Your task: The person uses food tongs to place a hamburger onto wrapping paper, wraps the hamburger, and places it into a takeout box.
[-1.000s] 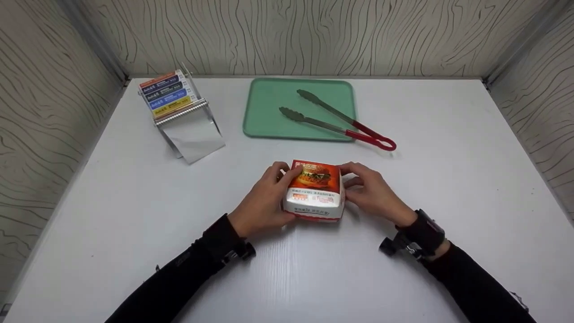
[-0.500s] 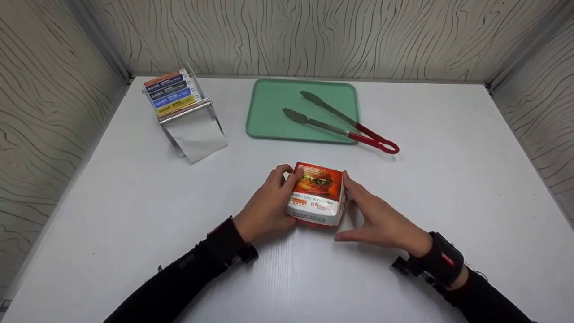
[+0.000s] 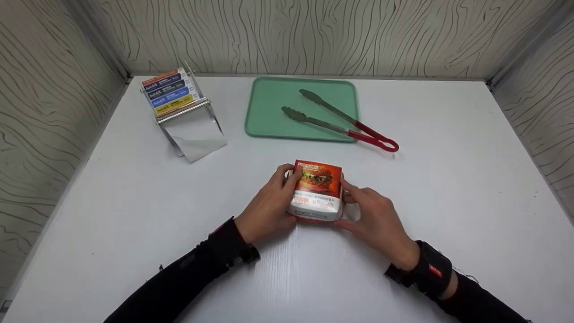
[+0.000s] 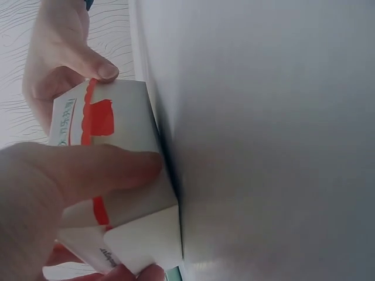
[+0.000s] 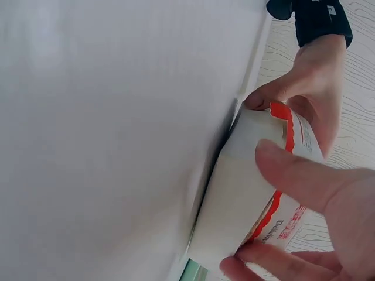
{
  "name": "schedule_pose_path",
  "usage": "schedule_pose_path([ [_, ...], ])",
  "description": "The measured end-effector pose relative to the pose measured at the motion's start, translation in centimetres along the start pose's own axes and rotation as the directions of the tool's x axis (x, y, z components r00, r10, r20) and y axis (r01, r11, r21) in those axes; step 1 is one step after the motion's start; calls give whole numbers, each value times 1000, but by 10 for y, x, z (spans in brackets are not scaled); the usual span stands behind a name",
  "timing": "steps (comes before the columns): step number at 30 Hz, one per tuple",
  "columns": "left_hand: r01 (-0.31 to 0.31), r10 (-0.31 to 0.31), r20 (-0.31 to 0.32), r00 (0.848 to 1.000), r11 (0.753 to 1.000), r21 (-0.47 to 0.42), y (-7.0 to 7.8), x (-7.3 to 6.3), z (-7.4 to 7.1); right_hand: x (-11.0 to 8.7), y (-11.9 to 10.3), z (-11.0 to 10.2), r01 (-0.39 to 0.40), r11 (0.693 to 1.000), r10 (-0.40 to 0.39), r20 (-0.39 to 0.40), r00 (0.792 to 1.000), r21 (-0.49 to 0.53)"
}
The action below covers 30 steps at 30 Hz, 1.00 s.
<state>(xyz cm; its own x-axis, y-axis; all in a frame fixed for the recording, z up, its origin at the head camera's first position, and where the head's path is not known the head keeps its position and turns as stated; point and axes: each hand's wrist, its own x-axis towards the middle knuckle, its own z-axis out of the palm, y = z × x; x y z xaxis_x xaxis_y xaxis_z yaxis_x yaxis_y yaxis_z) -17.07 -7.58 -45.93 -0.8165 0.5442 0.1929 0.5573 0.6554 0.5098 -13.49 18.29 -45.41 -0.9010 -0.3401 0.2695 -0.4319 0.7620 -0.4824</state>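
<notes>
A closed cardboard burger box [image 3: 316,183], its lid printed with a burger on red, sits on the white table between both hands. My left hand [image 3: 268,202] grips its left side, with the thumb low on the front wall and the fingers over the far left corner. On the right side my right hand [image 3: 379,218] holds the box, thumb at the near corner and fingertips along the side. In the right wrist view, that thumb lies across the white wall near the red scalloped lid edge [image 5: 266,218], where a narrow gap shows. A red tab [image 4: 102,117] overlaps the front wall in the left wrist view.
Beyond the box lies a green tray [image 3: 264,121], with red-handled metal tongs [image 3: 329,128] resting spread over it and past its right edge. At the back left stands a metal dispenser holding a colourful label roll [image 3: 170,96], a white strip [image 3: 197,139] hanging forward.
My right hand slid toward me along the box's right side; its thumb spread away, then came back against the near corner. The box turned slightly and back. My left hand kept its grip.
</notes>
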Motion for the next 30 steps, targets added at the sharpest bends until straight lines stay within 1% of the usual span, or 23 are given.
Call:
schedule_pose_path([
  [2, 3, -3, 5, 1000, 1000, 1, 0, 0, 0, 0, -1, 0, -43, 998, 42, 15, 999, 39],
  [5, 17, -17, 12, 1000, 1000, -6, 0, 0, 0, 1, 0, -1, -91, 989, 85, 59, 995, 119],
  [10, 17, -17, 5, 1000, 1000, -9, 1, 0, 0, 5, 4, -2, -130, 962, 102, 125, 987, 239],
  [12, 6, -6, -3, 1000, 1000, 0, 2, 0, 0, 6, 7, -2, -147, 945, 105, 154, 982, 292],
  [15, -6, 6, -7, 1000, 1000, 13, 2, 0, -1, 7, 11, -2, -183, 907, 121, 182, 976, 379],
  [16, -9, 9, -6, 1000, 1000, 19, 2, 0, -1, 8, 12, -1, -193, 897, 127, 186, 974, 398],
  [18, -8, 8, 6, 1000, 1000, 26, 2, 0, -2, 9, 14, 0, -201, 885, 134, 183, 974, 420],
  [20, -7, 6, 19, 1000, 999, 34, 1, 0, -3, 10, 16, 1, -191, 889, 126, 180, 976, 416],
  [22, -13, 11, 38, 999, 999, 53, 0, 1, -5, 10, 18, 3, -172, 900, 109, 176, 978, 400],
  [26, -83, 77, 73, 994, 993, 82, -10, 4, -11, 10, 20, 2, -115, 929, 58, 169, 984, 351],
  [28, -122, 114, 101, 988, 990, 72, -16, 4, -14, 10, 20, 0, -95, 944, 42, 170, 984, 317],
  [30, -144, 136, 132, 982, 988, 53, -21, 4, -17, 9, 19, -1, -86, 956, 38, 173, 984, 280],
])
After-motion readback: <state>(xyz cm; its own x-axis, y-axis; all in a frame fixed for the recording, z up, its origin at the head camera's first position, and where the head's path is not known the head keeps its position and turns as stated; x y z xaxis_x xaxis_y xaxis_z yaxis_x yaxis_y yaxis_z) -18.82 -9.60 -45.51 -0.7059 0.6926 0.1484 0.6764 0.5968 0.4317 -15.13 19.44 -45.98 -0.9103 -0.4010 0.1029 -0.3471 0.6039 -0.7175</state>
